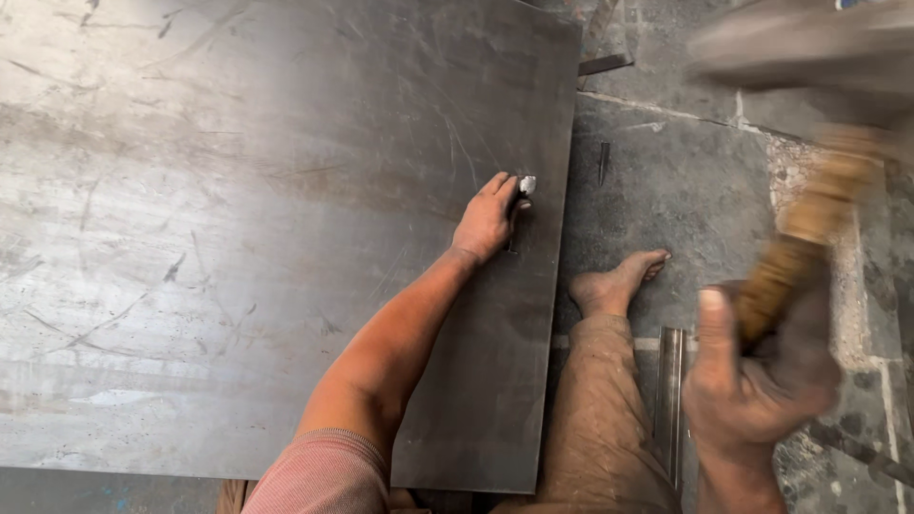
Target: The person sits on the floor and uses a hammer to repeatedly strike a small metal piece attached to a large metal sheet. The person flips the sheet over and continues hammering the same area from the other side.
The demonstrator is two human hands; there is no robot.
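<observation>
Steel chisel (525,189) stands pinched in left hand (488,220) near right edge of large grey metal sheet (238,209), right hand (752,381) fisted around raised wooden-handled hammer (809,219); striking step, blow needs square aim.

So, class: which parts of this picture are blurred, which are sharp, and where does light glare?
Head view: the right hand and its wooden-handled hammer smear with motion blur; the left hand holding a chisel is sharp; soft pale sheen lies across the steel sheet.
</observation>
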